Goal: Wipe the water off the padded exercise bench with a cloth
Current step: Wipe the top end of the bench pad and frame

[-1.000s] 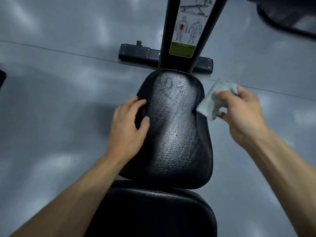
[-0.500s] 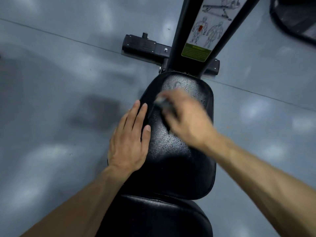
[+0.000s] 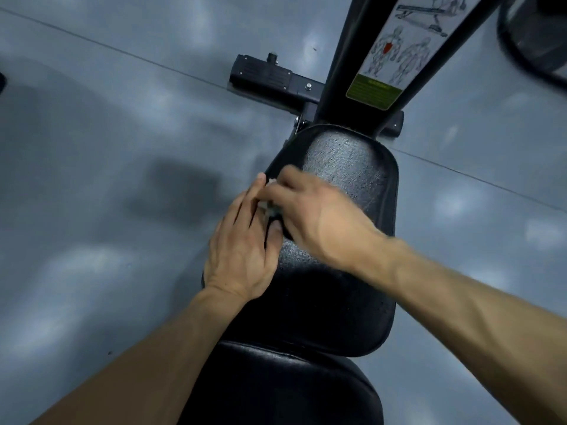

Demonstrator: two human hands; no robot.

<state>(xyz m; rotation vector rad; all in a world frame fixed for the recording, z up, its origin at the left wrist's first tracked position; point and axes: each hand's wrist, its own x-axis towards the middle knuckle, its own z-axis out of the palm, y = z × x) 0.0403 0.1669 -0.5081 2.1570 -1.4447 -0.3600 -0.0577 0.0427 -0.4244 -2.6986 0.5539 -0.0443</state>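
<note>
Head view: both hands at the left edge of the black padded bench (image 3: 346, 191)

The left hand (image 3: 242, 256) lies flat on the pad's left side, fingers straight. The right hand (image 3: 319, 219), blurred, curls its fingers round a pale cloth (image 3: 270, 207), mostly hidden, pressed on the pad just beside the left fingertips. A diagram sticker (image 3: 395, 53) sits on the frame post above the grey floor (image 3: 107, 179)

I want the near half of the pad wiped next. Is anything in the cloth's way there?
Partly. The left hand rests flat on the pad's left edge, right beside the cloth gripped by the right hand. The pad's middle and right side toward the near end show nothing on them.
</note>
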